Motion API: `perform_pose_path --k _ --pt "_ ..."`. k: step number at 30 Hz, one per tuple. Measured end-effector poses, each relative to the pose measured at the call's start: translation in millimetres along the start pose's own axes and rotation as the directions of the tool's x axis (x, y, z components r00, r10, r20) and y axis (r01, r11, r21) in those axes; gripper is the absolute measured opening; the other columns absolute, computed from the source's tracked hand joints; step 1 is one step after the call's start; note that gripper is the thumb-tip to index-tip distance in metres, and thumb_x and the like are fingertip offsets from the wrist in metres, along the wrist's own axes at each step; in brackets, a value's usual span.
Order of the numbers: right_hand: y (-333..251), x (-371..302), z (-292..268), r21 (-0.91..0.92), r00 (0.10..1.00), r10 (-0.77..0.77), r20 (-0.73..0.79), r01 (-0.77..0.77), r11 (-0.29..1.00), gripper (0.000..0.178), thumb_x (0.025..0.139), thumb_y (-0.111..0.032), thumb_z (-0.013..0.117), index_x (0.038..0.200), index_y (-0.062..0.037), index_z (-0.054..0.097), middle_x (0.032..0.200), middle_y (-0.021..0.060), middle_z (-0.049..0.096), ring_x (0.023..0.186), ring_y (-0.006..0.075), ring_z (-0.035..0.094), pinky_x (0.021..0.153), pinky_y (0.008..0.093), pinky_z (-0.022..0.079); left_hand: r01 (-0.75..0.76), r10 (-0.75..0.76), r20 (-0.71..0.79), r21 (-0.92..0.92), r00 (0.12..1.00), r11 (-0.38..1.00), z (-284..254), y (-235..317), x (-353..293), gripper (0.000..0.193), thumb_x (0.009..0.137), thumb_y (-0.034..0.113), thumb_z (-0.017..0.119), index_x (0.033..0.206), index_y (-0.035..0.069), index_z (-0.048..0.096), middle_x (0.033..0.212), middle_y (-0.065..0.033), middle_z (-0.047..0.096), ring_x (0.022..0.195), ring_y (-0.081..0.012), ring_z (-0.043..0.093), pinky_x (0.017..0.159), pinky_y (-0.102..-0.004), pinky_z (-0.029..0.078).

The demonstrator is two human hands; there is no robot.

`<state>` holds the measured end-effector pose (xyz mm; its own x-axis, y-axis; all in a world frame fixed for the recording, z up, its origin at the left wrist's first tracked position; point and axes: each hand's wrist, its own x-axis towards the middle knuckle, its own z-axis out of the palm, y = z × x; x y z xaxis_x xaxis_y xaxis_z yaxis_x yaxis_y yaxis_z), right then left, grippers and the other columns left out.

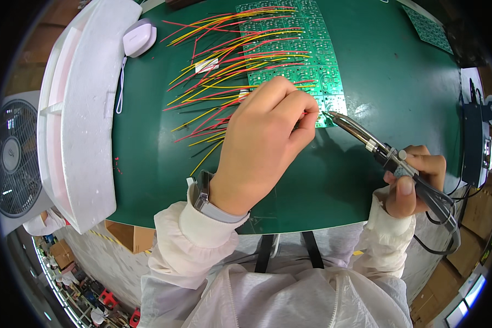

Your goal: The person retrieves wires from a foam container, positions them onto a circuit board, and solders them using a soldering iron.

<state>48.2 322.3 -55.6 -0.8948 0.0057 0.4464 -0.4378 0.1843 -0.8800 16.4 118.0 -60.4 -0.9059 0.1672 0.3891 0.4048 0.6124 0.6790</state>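
A green panel of small circuit boards point(329, 60) lies on the table, with rows of red, yellow and black wires point(210, 82) running leftward from it. Bent over the panel's near end, my left hand point(268, 139) is closed in a pinch on a thin red wire, whose end shows beside the fingertips. My right hand point(413, 186) grips a soldering iron point(361, 133) with a metal feed tube clamped along it. The iron's tip meets the panel's near right part, just right of my left fingers. My left hand hides some wires and part of the panel.
A white foam tray point(87, 115) stands along the table's left edge, near a pale pink case with a strap point(139, 38). Another green circuit panel point(429, 27) lies at the far right. A dark boxy device point(475, 139) with cables stands at the right edge. A fan point(16, 156) is beyond the tray.
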Motion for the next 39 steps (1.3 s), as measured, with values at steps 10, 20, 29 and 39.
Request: perform_pose_path --k 10,20,29,39 --pt "-0.2 -3.0 2.7 -0.035 0.998 -0.052 -0.021 0.051 0.998 0.036 0.074 -0.027 0.065 0.084 -0.0012 0.042 0.062 0.0095 0.050 0.050 0.0112 0.047 0.049 0.0218 0.038 0.020 -0.019 0.011 -0.011 1.000 1.000 -0.6 1.4 -0.9 0.013 0.065 -0.005 0.061 0.073 0.002 0.055 0.069 -0.0055 0.049 0.062 -0.0153 0.052 0.055 -0.0257 0.042" --pt "9.9 2.8 -3.4 -0.074 0.948 -0.255 -0.189 0.245 0.967 0.032 0.075 -0.028 0.060 0.083 -0.0009 0.045 0.058 0.0103 0.049 0.044 0.0110 0.045 0.043 0.0216 0.036 -0.029 0.029 -0.039 -0.001 0.999 1.000 0.0 0.9 -2.7 0.012 0.065 -0.004 0.063 0.073 0.002 0.055 0.070 -0.0064 0.049 0.062 -0.0183 0.051 0.054 -0.0280 0.041" --pt "15.0 4.9 5.4 -0.073 0.945 -0.171 -0.277 0.157 0.985 0.035 0.073 -0.027 0.065 0.080 0.0000 0.044 0.056 0.0086 0.048 0.043 0.0108 0.045 0.044 0.0200 0.036 -0.031 0.059 -0.084 0.303 0.995 0.953 -18.3 16.8 -20.8 0.019 0.061 0.011 0.071 0.072 0.010 0.055 0.080 -0.0010 0.047 0.073 -0.0191 0.045 0.063 -0.0323 0.032" --pt "6.5 7.9 5.6 -0.038 0.942 -0.139 -0.305 0.134 0.990 0.032 0.074 -0.025 0.062 0.078 0.0008 0.044 0.057 0.0088 0.048 0.043 0.0110 0.045 0.039 0.0199 0.035 -0.032 0.065 -0.076 0.377 0.995 0.926 -15.2 24.0 -34.1 0.021 0.061 0.007 0.070 0.074 0.010 0.054 0.077 -0.0009 0.046 0.070 -0.0190 0.044 0.064 -0.0318 0.030"
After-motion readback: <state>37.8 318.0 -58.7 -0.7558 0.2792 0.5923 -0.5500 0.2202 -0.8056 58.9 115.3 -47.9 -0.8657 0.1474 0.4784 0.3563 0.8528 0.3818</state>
